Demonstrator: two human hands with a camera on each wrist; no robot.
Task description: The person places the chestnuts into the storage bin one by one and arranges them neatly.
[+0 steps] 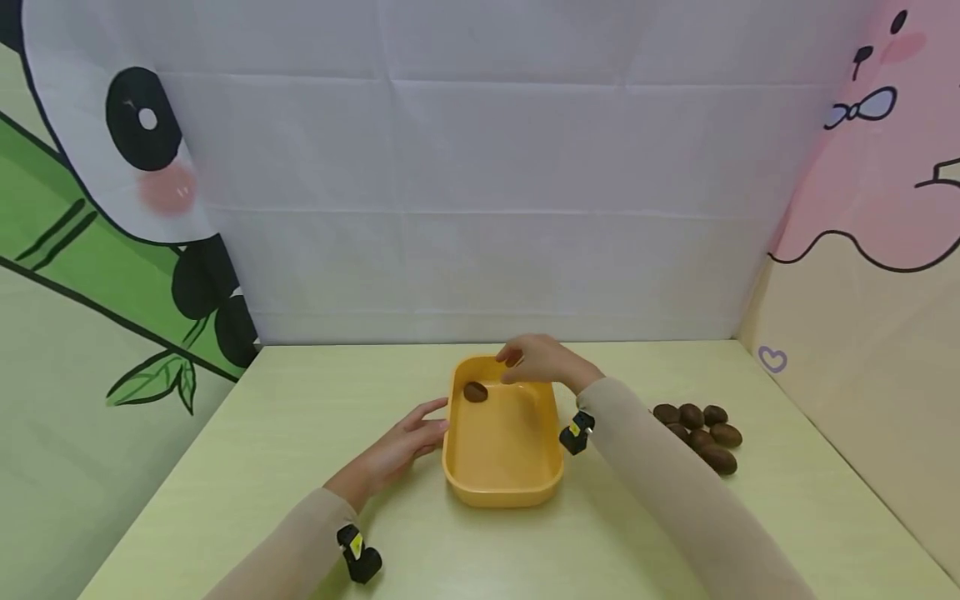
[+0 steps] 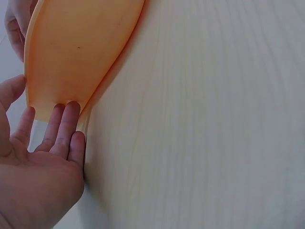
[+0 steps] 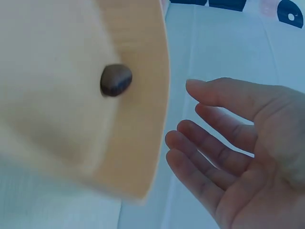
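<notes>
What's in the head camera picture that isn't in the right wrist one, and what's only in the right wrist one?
Only the head view shows the pile of brown nut-like pieces on the table and the left hand touching the tray's side.

Only the right wrist view shows the palm side of the right hand, with the thumb and all four fingers loosely bent.

Both show the yellow tray, one brown piece inside it, and the right hand holding nothing.
</notes>
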